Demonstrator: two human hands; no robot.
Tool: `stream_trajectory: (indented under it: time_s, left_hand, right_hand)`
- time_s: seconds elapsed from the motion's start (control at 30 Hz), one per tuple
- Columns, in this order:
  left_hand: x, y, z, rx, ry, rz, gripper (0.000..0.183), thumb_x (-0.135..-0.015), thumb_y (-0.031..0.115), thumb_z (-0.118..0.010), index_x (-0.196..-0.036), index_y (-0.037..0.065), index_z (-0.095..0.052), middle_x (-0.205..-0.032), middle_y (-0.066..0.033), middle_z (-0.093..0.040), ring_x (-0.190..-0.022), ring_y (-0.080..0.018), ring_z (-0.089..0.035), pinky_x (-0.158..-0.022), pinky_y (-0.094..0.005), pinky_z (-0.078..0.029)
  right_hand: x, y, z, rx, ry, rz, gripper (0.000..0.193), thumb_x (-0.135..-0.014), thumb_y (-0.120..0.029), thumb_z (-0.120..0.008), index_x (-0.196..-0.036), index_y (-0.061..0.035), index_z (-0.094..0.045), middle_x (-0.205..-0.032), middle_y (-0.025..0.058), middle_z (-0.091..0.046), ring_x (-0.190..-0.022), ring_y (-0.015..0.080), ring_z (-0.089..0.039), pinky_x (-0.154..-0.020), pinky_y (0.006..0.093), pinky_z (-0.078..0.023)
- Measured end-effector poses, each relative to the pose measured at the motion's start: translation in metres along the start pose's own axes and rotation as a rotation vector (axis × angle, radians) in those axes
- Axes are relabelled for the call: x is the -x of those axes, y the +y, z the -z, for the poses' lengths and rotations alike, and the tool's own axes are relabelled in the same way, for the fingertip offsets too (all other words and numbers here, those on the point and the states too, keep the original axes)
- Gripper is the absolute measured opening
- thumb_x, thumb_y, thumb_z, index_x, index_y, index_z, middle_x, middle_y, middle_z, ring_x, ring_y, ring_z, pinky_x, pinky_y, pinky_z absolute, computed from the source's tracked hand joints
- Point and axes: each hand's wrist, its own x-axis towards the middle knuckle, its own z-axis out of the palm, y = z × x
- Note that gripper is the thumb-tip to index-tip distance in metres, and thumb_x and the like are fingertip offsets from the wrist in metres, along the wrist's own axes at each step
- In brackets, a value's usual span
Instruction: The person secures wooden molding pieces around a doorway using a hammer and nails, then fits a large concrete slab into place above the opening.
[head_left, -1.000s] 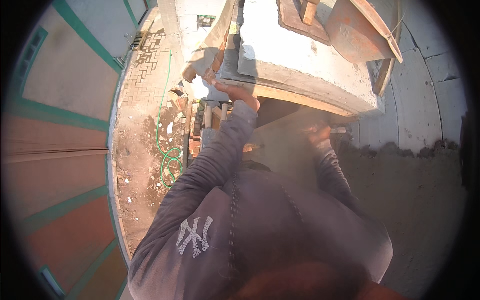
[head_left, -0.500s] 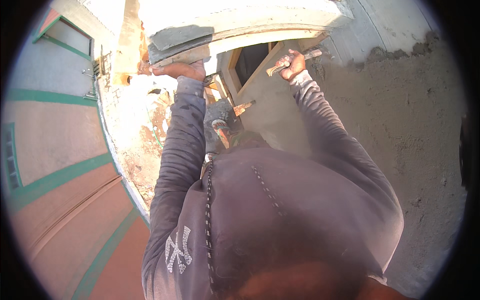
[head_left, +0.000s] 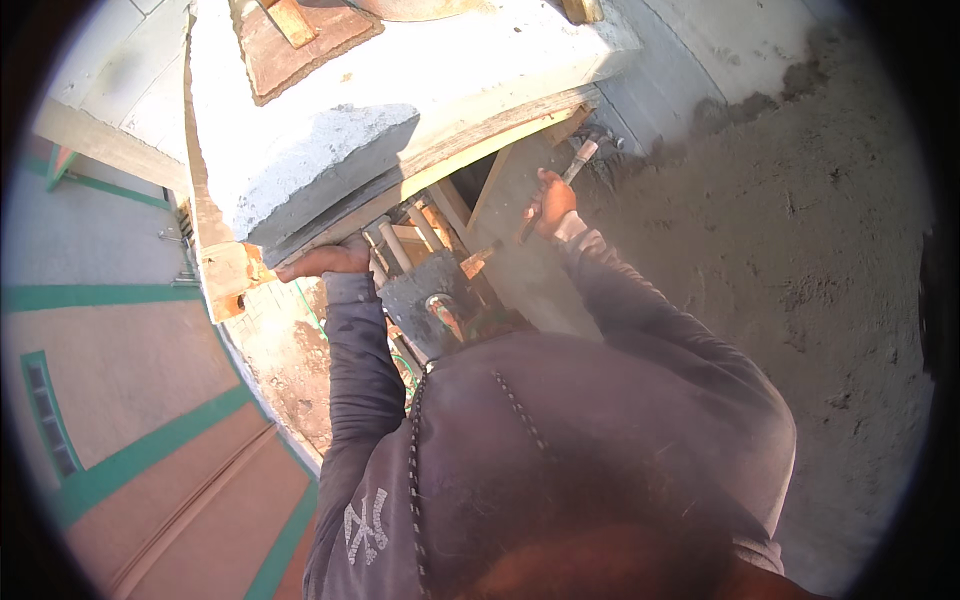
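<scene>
My left hand (head_left: 330, 261) is at the lower left end of a wooden board (head_left: 450, 168) that runs along the edge of a pale concrete slab (head_left: 500, 105). Its palm and thumb press against the board, and some fingers are hidden behind it. To the right, my right hand (head_left: 550, 205) is closed round the handle of a hammer (head_left: 580, 158). The hammer's head points up and away, close to the board's right end and the grey wall, but whether it touches is unclear.
Wooden props (head_left: 425, 228) stand under the slab. A sandalled foot (head_left: 445, 312) rests on a dark grey surface (head_left: 422, 290) below. Rough plastered wall (head_left: 760, 270) fills the right side. A building with green bands (head_left: 120, 298) lies left. A reddish-brown slab piece (head_left: 300, 55) sits on top.
The view has shifted, showing more of the slab's top. My right hand's hammer has swung from pointing right to pointing up and right. My left hand stays at the board.
</scene>
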Motion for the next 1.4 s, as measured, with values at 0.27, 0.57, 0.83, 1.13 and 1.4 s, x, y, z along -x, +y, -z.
stream_trajectory:
  time_s: [0.27,0.57,0.83,1.13,1.4]
  left_hand:
    - [0.009,0.009,-0.012,0.030,-0.006,0.048,0.133,-0.060,0.110,-0.023,-0.155,0.019,-0.045,-0.155,-0.0092,-0.050,-0.140,-0.0334,-0.051,-0.116,-0.0594,-0.041]
    - [0.002,0.003,0.001,0.017,-0.024,0.098,0.144,-0.049,0.113,-0.026,-0.156,0.018,-0.043,-0.156,-0.0119,-0.049,-0.140,-0.0372,-0.050,-0.116,-0.0635,-0.042]
    - [0.013,0.011,-0.010,0.005,-0.115,0.121,0.144,-0.052,0.112,-0.023,-0.156,0.014,-0.042,-0.156,-0.0147,-0.049,-0.141,-0.0381,-0.049,-0.116,-0.0619,-0.043]
    - [0.011,0.009,-0.013,0.024,0.067,0.122,0.132,-0.063,0.109,-0.021,-0.157,0.019,-0.039,-0.157,-0.0122,-0.047,-0.140,-0.0379,-0.050,-0.114,-0.0634,-0.044]
    - [0.012,0.013,-0.011,0.082,0.193,0.233,0.114,-0.080,0.099,-0.013,-0.163,0.022,-0.030,-0.167,-0.0111,-0.029,-0.149,-0.0369,-0.035,-0.118,-0.0644,-0.033]
  right_hand:
    - [0.018,0.013,-0.035,-0.050,0.029,0.476,0.048,-0.106,-0.043,-0.058,-0.110,0.0042,-0.055,-0.074,0.0095,-0.060,-0.057,0.0239,-0.062,-0.054,0.0391,-0.057]
    - [-0.018,0.004,-0.081,-0.499,-0.443,0.321,0.047,-0.109,-0.046,-0.047,-0.129,-0.0048,-0.056,-0.116,0.0112,-0.065,-0.105,0.0291,-0.064,-0.096,0.0524,-0.054]
    - [-0.004,-0.005,-0.095,-0.834,-0.718,0.194,0.062,-0.105,-0.056,-0.047,-0.149,-0.0112,-0.047,-0.148,0.0130,-0.053,-0.137,0.0348,-0.050,-0.116,0.0579,-0.039]
    - [-0.020,0.000,-0.102,-0.832,-0.570,0.192,0.064,-0.104,-0.060,-0.044,-0.147,-0.0127,-0.049,-0.149,0.0110,-0.053,-0.136,0.0343,-0.050,-0.114,0.0613,-0.037]
    - [-0.009,0.004,-0.104,-0.751,-0.616,0.308,0.063,-0.097,-0.061,-0.058,-0.143,-0.0183,-0.052,-0.136,0.0067,-0.060,-0.113,0.0307,-0.061,-0.082,0.0519,-0.054]
